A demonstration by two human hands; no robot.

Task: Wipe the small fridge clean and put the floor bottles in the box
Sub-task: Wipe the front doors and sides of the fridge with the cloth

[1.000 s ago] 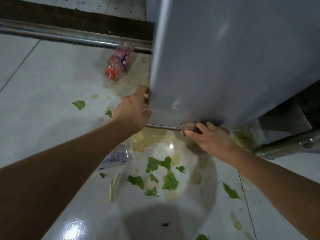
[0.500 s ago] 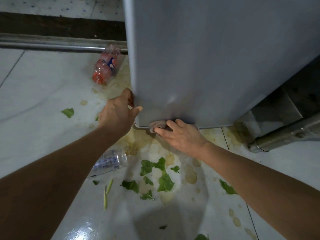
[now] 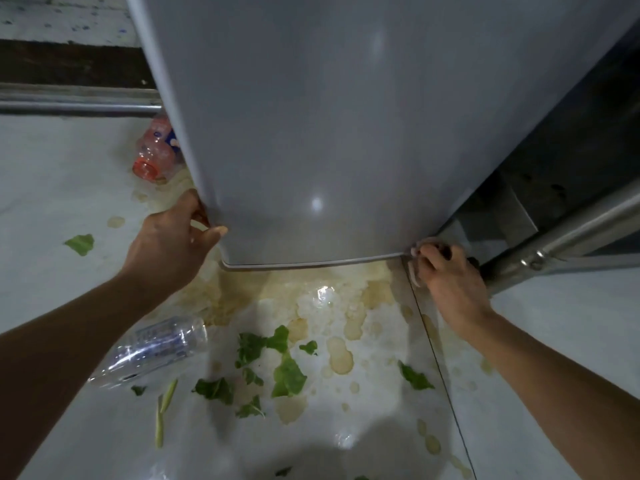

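The small grey fridge [image 3: 346, 133] fills the upper middle of the head view. My left hand [image 3: 169, 244] grips its lower left corner, thumb on the front face. My right hand [image 3: 446, 275] is closed on a pale cloth [image 3: 420, 245] pressed against the fridge's lower right corner; most of the cloth is hidden by my fingers. A clear plastic bottle [image 3: 156, 348] lies on its side on the floor under my left forearm. A bottle with a red cap [image 3: 156, 154] lies left of the fridge, partly hidden behind it.
Yellowish spilled liquid [image 3: 311, 296] and several green leaf scraps [image 3: 287, 375] cover the white tiled floor in front of the fridge. A metal rail [image 3: 76, 105] runs along the back left. Another metal bar [image 3: 561, 240] slants at the right.
My right hand with the cloth has slid along the fridge's bottom edge from the left part to the right corner. My left hand has kept hold of the left corner. The view has shifted.
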